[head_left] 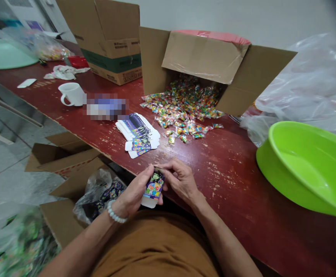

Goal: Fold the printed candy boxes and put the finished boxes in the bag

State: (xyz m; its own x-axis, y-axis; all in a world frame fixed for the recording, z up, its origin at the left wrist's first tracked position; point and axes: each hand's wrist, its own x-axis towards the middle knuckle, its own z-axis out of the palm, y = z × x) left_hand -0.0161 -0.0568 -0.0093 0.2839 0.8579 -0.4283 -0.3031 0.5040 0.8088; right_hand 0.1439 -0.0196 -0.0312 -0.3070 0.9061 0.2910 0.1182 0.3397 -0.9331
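The printed cardboard carton [155,184], around six o'clock by the worktop's [214,165] near edge, looked light, thin-walled and easily creased, best taken along its long sides. It lay at three o'clock from the left grip [135,190], which clasped it around the sides; the right grip [183,181], at its two o'clock, pinched its top end.
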